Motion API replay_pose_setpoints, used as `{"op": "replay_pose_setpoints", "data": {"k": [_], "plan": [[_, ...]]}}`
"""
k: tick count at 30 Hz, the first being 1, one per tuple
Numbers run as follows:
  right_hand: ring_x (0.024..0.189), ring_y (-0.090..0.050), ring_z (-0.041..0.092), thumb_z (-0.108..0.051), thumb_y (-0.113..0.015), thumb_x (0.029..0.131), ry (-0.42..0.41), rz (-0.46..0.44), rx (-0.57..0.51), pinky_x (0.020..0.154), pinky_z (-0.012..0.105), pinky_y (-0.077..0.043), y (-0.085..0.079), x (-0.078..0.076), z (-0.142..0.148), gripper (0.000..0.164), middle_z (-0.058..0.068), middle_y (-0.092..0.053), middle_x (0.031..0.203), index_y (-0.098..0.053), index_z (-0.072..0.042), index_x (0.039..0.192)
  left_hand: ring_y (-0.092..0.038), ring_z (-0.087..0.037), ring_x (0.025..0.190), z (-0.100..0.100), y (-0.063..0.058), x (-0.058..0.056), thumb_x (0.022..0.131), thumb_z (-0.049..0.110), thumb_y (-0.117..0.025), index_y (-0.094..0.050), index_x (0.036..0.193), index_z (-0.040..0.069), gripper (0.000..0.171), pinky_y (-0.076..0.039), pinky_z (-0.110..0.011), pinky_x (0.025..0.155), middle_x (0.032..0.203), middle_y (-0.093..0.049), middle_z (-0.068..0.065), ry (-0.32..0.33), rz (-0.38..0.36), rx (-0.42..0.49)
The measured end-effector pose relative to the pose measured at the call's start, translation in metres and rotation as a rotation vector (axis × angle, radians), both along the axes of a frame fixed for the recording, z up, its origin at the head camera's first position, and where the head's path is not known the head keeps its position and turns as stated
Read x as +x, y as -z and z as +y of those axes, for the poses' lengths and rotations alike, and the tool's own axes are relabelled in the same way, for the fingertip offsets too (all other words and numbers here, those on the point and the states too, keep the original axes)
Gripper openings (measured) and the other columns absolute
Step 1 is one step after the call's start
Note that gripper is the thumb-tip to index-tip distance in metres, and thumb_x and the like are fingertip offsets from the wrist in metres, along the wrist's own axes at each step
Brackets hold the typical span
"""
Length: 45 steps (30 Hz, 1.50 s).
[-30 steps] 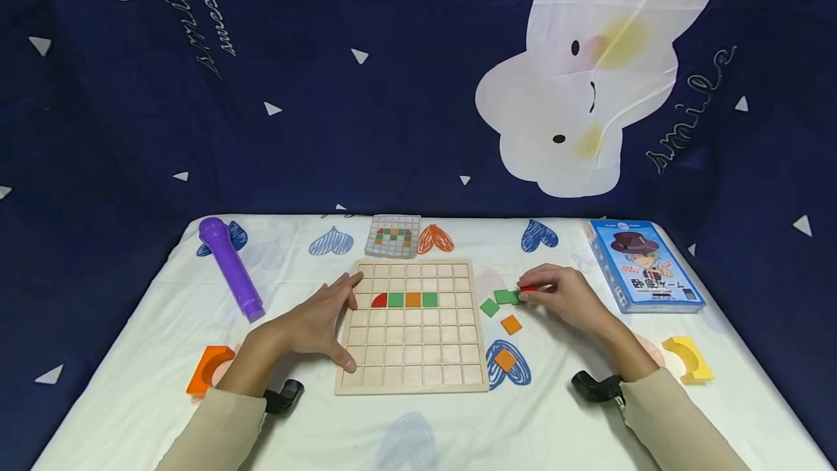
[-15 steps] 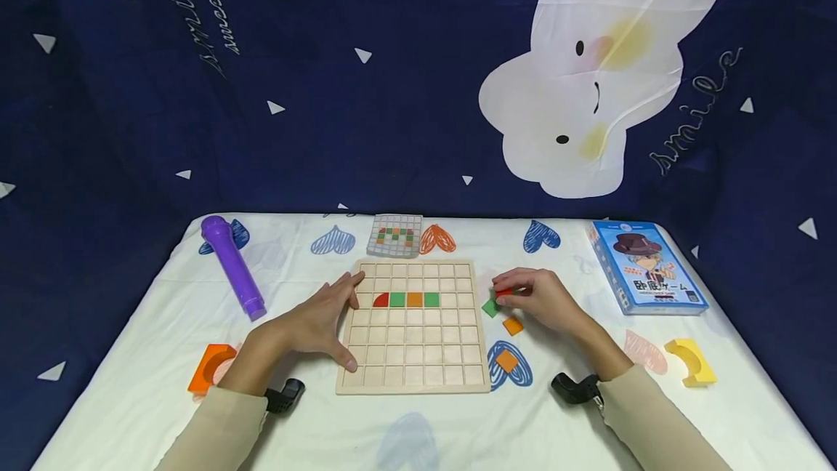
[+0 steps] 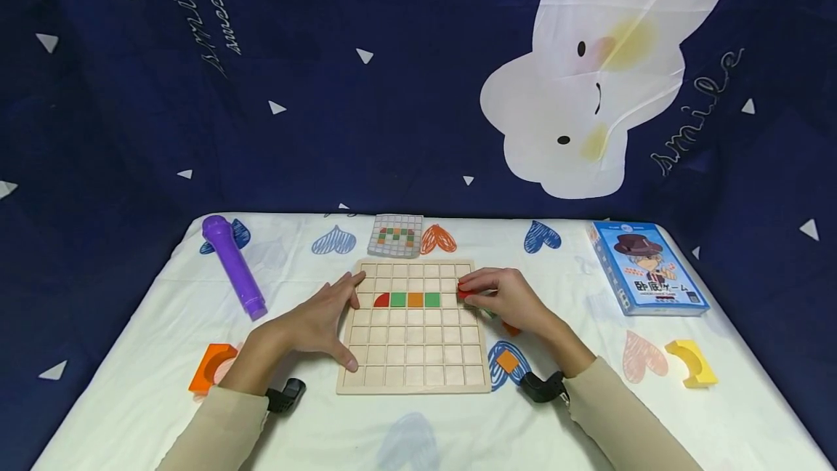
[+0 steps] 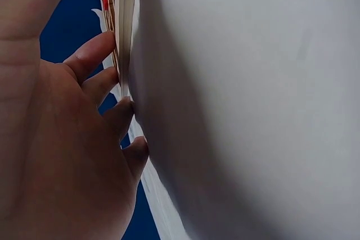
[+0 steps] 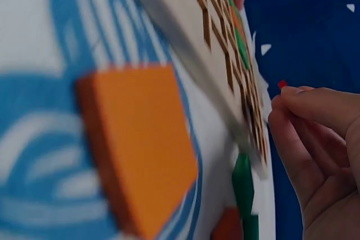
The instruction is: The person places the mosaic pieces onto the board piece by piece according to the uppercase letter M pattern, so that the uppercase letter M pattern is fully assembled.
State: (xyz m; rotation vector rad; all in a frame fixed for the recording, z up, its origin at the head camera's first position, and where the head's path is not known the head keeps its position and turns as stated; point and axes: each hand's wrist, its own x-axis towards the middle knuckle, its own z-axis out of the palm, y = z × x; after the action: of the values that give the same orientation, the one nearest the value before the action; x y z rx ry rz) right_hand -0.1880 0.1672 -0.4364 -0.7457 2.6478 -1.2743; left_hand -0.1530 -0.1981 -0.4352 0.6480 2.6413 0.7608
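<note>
Right hand: pinching red piece | Left hand: spread wide, touching board | I'd lower the piece level, steadying the board

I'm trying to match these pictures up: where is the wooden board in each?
Head: the wooden board lies flat, low in the middle.
Left wrist: a thin strip, nearly edge-on, at the top, left of centre.
Right wrist: slanting from top centre down towards the right, partly cut off.
Shared landmark: the red tile lying on it, tiny in the right wrist view.
</note>
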Motion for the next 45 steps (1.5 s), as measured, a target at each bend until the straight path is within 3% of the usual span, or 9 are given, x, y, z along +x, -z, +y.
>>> {"op": "replay_pose_setpoints", "data": {"k": [16,22,45], "plan": [[0.110,-0.072,0.018,-0.013,-0.080,0.088,-0.019,-0.005,0.089,0.087,0.020,-0.060,0.003,0.000,-0.022,0.022,0.002,-0.078,0.115,-0.079,-0.012,0.109,-0.014,-0.046,0.159,0.001,-0.002,0.000,0.048,0.055,-0.098,-0.047,0.109,0.014,0.089,-0.014,-0.064,0.130,0.171,-0.020,-0.019,-0.009,-0.007,-0.006],[0.106,-0.071,0.017,-0.011,-0.080,0.087,-0.030,0.004,0.077,0.084,0.019,-0.059,0.006,-0.001,-0.025,0.020,0.002,-0.078,0.112,-0.079,-0.011,0.107,-0.013,-0.045,0.159,0.001,-0.002,0.000,0.047,0.054,-0.099,-0.047,0.108,0.014,0.089,-0.014,-0.064,0.130,0.171,-0.021,-0.019,-0.016,-0.010,0.000],[0.091,-0.064,0.009,-0.012,-0.083,0.084,0.009,0.005,0.156,0.078,0.018,-0.053,0.004,-0.003,-0.033,0.017,-0.002,-0.077,0.101,-0.081,-0.014,0.101,-0.011,-0.048,0.159,0.001,-0.004,0.000,0.047,0.052,-0.099,-0.048,0.108,0.013,0.089,-0.013,-0.067,0.129,0.171,-0.020,-0.020,0.003,-0.007,0.015]]}}
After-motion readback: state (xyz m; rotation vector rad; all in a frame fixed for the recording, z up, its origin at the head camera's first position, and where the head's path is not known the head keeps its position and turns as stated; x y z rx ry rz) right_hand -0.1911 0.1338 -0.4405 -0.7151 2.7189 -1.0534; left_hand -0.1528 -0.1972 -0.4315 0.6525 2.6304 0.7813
